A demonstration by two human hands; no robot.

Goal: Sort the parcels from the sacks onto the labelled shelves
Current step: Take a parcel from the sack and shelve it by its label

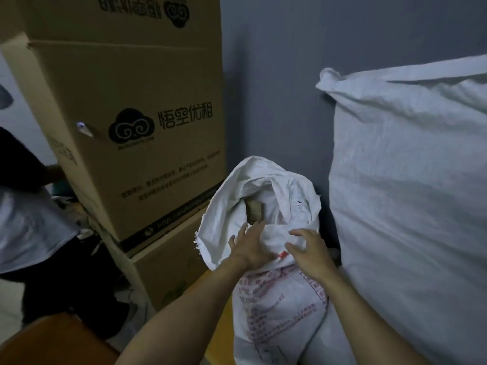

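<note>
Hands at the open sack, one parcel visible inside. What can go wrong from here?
1. The open sack's rim is slack and folded inward above the brown parcel. With the left hand and right hand only at the rim, the fabric may fall over the parcel, or the sack may tip when the parcel is pulled.
2. The printed cardboard box stands tilted right beside the sack; a bump might shift it.
</note>
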